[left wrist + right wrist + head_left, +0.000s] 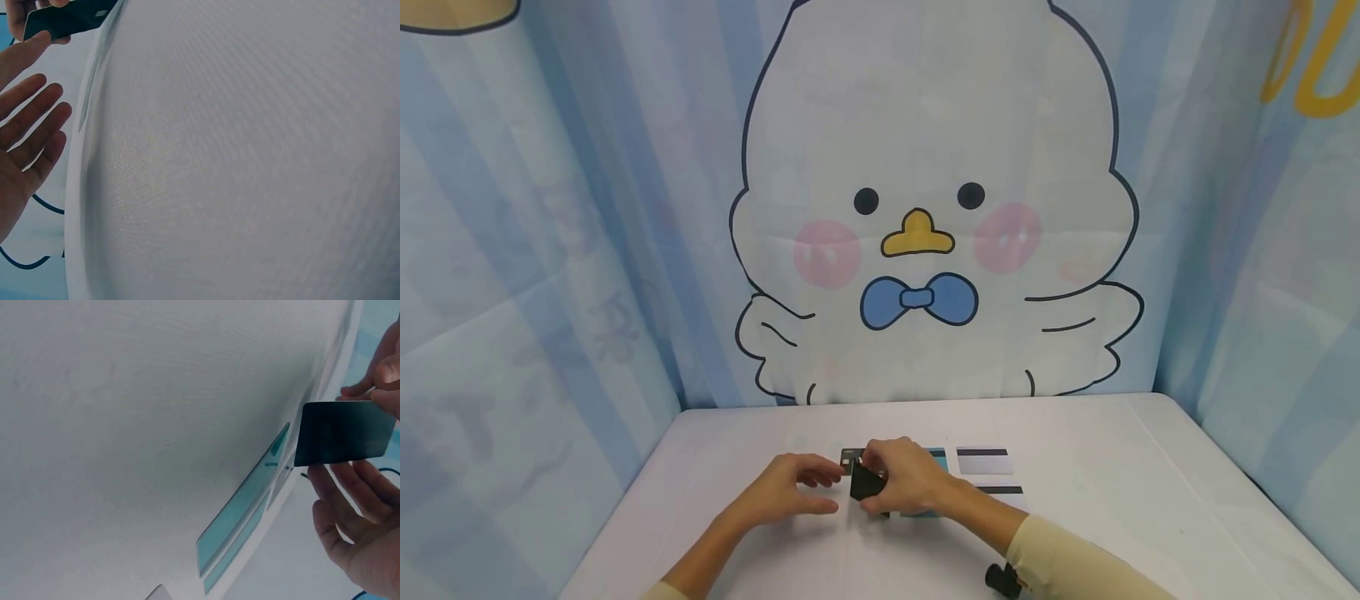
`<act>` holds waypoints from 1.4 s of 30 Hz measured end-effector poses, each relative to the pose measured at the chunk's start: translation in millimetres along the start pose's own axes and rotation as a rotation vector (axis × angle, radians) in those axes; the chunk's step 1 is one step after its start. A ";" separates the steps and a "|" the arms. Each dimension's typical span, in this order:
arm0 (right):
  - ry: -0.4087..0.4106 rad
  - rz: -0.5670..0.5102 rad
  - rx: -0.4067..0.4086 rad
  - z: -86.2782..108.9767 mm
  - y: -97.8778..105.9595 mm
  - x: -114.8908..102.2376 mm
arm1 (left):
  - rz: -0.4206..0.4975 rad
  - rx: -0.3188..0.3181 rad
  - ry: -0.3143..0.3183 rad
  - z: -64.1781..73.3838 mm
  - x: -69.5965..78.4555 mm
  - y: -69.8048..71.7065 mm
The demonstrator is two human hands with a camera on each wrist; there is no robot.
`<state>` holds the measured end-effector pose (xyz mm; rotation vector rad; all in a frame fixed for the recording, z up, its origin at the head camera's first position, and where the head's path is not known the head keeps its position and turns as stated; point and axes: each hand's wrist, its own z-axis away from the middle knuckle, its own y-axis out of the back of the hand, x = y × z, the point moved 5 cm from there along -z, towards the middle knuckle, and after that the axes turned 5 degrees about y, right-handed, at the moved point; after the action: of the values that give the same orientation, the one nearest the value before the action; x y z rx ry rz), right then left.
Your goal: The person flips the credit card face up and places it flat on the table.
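My right hand [913, 477] holds a dark card [865, 483] by its edges between thumb and fingers, tilted up off the white table. In the right wrist view the card's [344, 432] plain dark face shows; a small pale chip shows on the card [72, 20] in the left wrist view. Just left of it, my left hand [786, 490] has its fingers extended. There, the left thumb [39, 39] overlaps the card; whether it touches, I cannot tell. Behind the hands lies another dark card [848, 457] flat on the table.
Right of the hands lie a teal card [940, 457] and two pale cards with dark stripes, the far one [985, 462] and the near one [1003, 493]. Another teal card [919, 514] is partly hidden under the right hand. A patterned curtain [925, 358] hangs behind the table.
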<state>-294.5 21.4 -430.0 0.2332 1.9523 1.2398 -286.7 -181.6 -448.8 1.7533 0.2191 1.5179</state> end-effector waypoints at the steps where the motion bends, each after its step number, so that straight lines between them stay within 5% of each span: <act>1: 0.007 -0.023 0.006 0.0 0.1 0.2 | 0.001 0.000 0.005 0.2 -0.6 -0.1; 16: 0.013 -0.268 0.085 3.1 -0.5 0.6 | 0.060 -0.019 0.014 1.3 -6.2 -3.2; 27: -0.093 -0.246 0.091 6.0 0.5 3.2 | 0.054 0.001 0.016 2.6 -5.6 -1.2; 42: -0.048 -0.264 0.083 5.6 2.7 3.1 | 0.013 0.009 -0.041 2.4 -1.0 -1.8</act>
<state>-293.3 28.2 -430.6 0.0442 1.9241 0.9751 -284.2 -182.1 -450.7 1.7946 0.1950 1.4904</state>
